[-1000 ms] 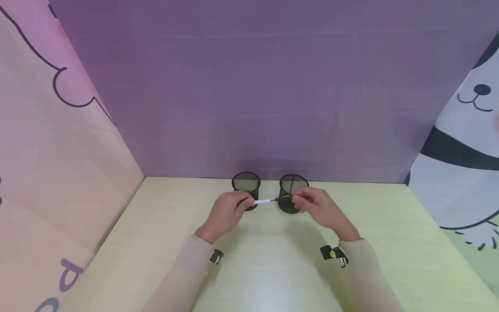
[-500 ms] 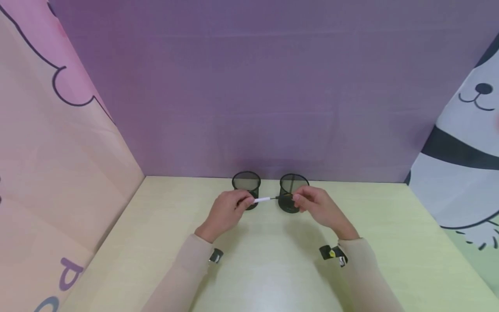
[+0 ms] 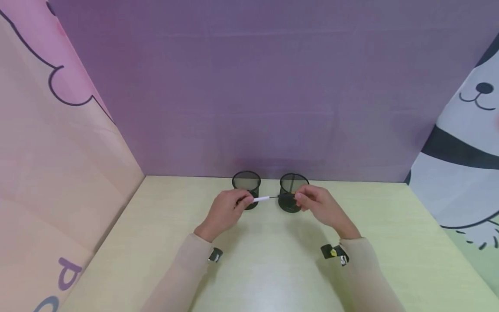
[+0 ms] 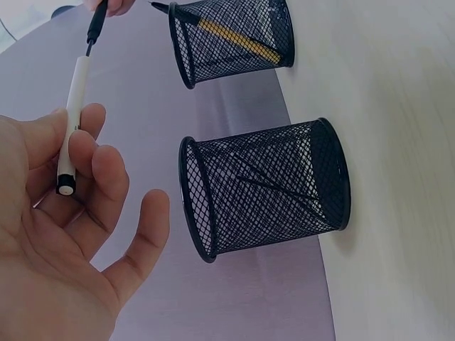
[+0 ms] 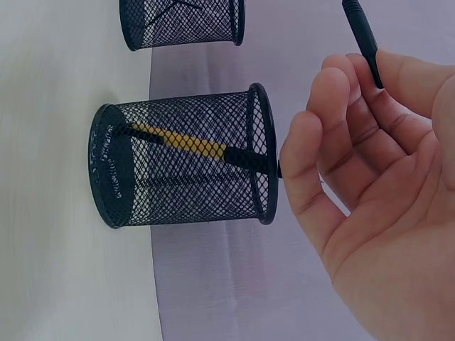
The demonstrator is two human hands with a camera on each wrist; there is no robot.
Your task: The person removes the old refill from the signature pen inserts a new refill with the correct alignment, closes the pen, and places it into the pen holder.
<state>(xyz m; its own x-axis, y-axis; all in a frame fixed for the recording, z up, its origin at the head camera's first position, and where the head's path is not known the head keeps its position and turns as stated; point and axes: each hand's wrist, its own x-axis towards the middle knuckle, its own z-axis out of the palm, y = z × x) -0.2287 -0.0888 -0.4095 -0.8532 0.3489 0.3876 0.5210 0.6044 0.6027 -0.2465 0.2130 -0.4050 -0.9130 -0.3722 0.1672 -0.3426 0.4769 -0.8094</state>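
Between my hands is a pen in two parts. My left hand point(image 3: 225, 212) pinches its white barrel point(image 4: 77, 96), which has a black end, between thumb and fingers. Thumb and fingers of my right hand point(image 3: 322, 208) pinch the black tapered part point(image 5: 361, 34). A thin dark rod point(image 3: 274, 197) spans the gap between the two parts. Behind the left hand stands a black mesh cup point(image 4: 340, 163); a second mesh cup point(image 5: 264, 103) stands behind the right hand. A yellow and black pen point(image 5: 193, 145) leans inside the right cup, its tip past the rim.
The cups stand apart near the back edge of the pale table point(image 3: 253, 268), close to the purple backdrop point(image 3: 241, 86). A pink printed panel point(image 3: 58, 164) borders the left side, a panda print point(image 3: 464, 182) the right.
My right hand has shifted slightly right while the left stays almost still. The black part is farther from the white barrel, and more of the thin rod shows.
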